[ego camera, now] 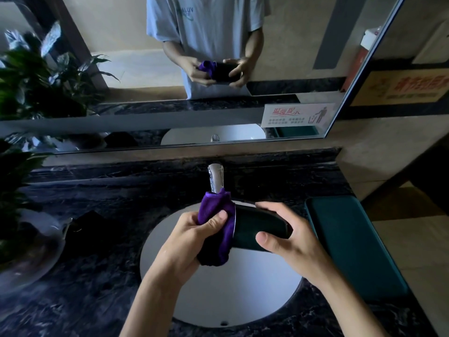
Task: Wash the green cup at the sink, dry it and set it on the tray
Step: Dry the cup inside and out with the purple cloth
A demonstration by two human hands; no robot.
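The dark green cup (257,228) lies on its side above the white sink (243,293), its mouth turned left. My right hand (286,239) grips its body and base. My left hand (194,234) holds a purple cloth (220,220) pressed over the cup's rim, with the thumb on top. The cloth covers the cup's mouth and hangs below it. The green tray (357,249) lies on the counter to the right of the sink, with nothing on it.
A chrome tap (215,177) stands just behind the cloth; no water runs. The dark marble counter (102,276) holds a potted plant (14,195) in a glass bowl and a small dark object (85,223) at the left. A mirror (170,117) fills the wall behind.
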